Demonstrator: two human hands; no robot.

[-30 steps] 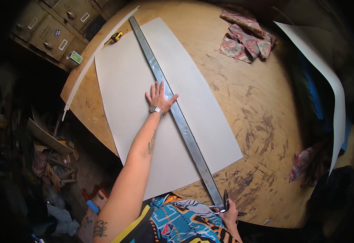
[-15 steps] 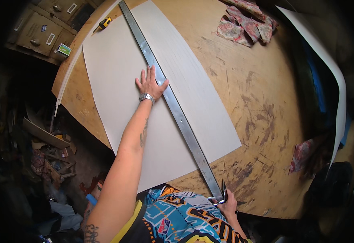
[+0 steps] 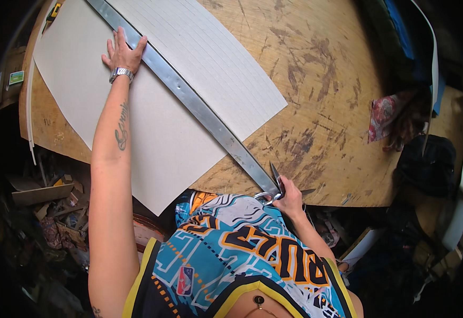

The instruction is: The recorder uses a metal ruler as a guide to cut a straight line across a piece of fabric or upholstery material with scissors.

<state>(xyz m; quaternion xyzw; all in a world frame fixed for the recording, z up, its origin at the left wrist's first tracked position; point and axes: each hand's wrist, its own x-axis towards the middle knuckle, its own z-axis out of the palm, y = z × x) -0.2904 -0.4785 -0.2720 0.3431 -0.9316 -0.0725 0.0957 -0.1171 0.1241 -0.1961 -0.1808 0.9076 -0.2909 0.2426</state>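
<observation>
- In the head view, the scene has been shifted up and leftward since a second ago; more of the printed jersey (image 3: 231,249) is shown, and the upper floral cloth has been lost from sight.
- Both hands' places along the metal straightedge (image 3: 189,98) look unchanged, so the bar is judged to be kept steady.
- The left hand (image 3: 125,55) is laid flat with fingers spread, pressed on the bar and the pale sheet (image 3: 93,90).
- By the right hand (image 3: 290,199), scissors (image 3: 277,179) are gripped at the bar's near end; whether the bar is also pinched cannot be told.
- The sheet is spread on the desk (image 3: 316,106), crossed diagonally by the bar, its near corner overhanging the edge.
- The bar is long, narrow, shiny and lightly dented; the sheet is thin, matt and faintly lined on its right part; the wooden desk is scuffed dark.
</observation>
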